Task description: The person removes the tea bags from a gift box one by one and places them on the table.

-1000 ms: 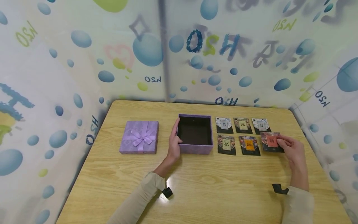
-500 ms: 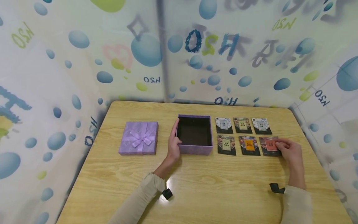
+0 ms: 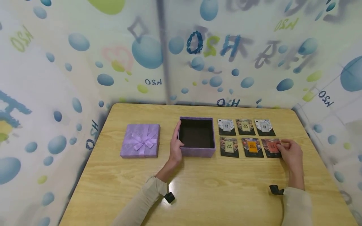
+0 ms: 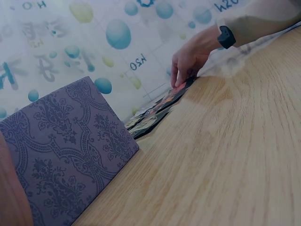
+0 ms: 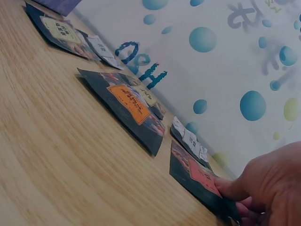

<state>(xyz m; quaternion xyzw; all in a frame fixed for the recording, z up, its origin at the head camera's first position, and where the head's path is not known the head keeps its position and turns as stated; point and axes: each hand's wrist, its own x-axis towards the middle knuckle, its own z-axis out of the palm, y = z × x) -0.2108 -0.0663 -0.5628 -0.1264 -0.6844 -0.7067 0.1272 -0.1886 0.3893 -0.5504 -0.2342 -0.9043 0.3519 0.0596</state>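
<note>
An open purple gift box (image 3: 198,152) with a black inside stands mid-table. My left hand (image 3: 176,147) holds its left wall, fingers lying along the outside and thumb over the near left corner. The left wrist view shows the box's patterned outer side (image 4: 70,150). On the right, my right hand (image 3: 292,153) pinches the right edge of a dark flat packet with a red label (image 3: 272,148), at the right end of the near row. In the right wrist view the thumb lies on top of this packet (image 5: 193,176); its right end is hidden by the hand.
Beside the red packet are an orange-labelled packet (image 3: 252,147) and a green-labelled packet (image 3: 229,147). Three more packets form the far row, including a white one (image 3: 264,127). A purple lid with a ribbon bow (image 3: 140,140) sits left of the box. Patterned walls enclose the table.
My right hand has lowered the red-labelled packet and brought it slightly left and nearer, into line with the near row. My left hand stays on the box.
</note>
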